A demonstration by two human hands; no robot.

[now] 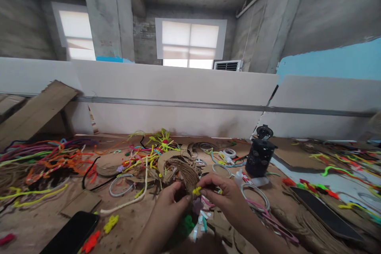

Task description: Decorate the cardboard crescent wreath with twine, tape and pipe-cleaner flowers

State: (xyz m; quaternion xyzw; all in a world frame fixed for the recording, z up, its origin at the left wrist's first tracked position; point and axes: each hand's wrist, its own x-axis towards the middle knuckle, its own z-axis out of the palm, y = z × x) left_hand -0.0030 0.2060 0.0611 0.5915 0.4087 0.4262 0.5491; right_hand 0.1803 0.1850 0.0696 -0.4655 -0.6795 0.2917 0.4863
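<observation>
"How is the room?"
"Of concrete; the worktop (125, 232) is covered with craft pieces."
"And the yellow piece (197, 191)?"
"Between both: it is pinched by the right hand (222, 194), the twine band (187, 170) by the left hand (171, 204)."

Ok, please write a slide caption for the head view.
Left hand holding brown cord, right hand at a small yellow piece, with a dark cup standing beyond.

Bare concrete walls (149, 35) are broken by windows (190, 41), through which pale daylight is let in above white panels (175, 85).
</observation>
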